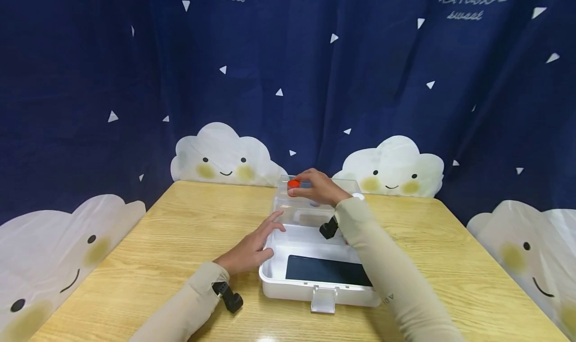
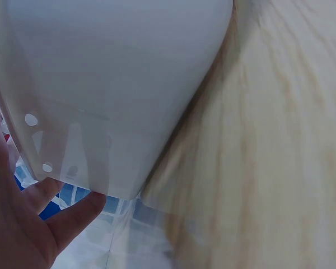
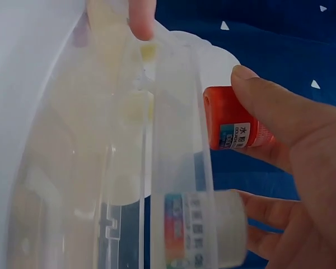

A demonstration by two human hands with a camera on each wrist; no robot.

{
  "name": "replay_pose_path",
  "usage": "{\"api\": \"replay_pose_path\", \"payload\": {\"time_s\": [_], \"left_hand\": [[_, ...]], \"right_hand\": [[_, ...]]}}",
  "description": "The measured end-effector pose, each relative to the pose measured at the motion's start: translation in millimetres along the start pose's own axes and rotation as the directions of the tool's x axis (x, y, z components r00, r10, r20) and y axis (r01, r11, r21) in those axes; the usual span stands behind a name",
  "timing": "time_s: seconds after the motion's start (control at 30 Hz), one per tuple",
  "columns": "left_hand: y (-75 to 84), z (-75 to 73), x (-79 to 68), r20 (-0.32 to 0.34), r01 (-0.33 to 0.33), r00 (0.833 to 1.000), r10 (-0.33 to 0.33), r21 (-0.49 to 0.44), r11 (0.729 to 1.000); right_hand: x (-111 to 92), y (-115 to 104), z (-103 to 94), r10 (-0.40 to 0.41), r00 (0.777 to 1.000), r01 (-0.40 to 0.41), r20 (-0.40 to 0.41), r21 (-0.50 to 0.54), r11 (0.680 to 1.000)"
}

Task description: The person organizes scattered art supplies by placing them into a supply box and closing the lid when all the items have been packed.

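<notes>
My right hand (image 1: 317,187) pinches a small red paint bottle (image 3: 227,117) between thumb and fingers, over the clear compartment tray (image 1: 297,212) at the back of a white storage box (image 1: 288,288). In the right wrist view the bottle lies tilted on its side, a printed label showing. A white paint bottle (image 3: 231,227) with a similar label stands in the tray, near the right hand's lower fingers. My left hand (image 1: 254,244) rests at the box's left edge with fingers spread and loosely bent. Two of its fingers touch the rim in the left wrist view (image 2: 50,224).
The box stands opened on a wooden table (image 1: 202,217). A dark rectangular panel (image 1: 326,270) lies inside it, and a clear latch (image 1: 323,300) hangs from its front. Behind the table hangs a blue curtain (image 1: 252,102) printed with clouds.
</notes>
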State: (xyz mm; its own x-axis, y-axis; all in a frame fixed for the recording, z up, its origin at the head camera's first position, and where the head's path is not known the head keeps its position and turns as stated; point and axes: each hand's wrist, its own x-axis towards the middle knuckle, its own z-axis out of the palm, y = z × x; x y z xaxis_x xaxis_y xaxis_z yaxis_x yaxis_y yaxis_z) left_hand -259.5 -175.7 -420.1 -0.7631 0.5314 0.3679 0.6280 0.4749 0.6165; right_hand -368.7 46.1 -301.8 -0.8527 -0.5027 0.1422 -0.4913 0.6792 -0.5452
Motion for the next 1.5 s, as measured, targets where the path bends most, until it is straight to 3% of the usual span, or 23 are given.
{"api": "replay_pose_path", "payload": {"time_s": [0.27, 1.5], "left_hand": [[2.4, 0.3, 1.8, 0.007, -0.005, 1.0, 0.005, 0.01, 1.0], [1.8, 0.1, 0.0, 0.011, 0.019, 1.0, -0.02, 0.014, 1.0]], "right_hand": [[2.7, -4.4, 5.0, 0.005, 1.0, -0.003, 0.021, -0.091, 0.996], [3.0, -4.1, 12.0, 0.068, 0.995, -0.06, 0.067, -0.12, 0.991]]}}
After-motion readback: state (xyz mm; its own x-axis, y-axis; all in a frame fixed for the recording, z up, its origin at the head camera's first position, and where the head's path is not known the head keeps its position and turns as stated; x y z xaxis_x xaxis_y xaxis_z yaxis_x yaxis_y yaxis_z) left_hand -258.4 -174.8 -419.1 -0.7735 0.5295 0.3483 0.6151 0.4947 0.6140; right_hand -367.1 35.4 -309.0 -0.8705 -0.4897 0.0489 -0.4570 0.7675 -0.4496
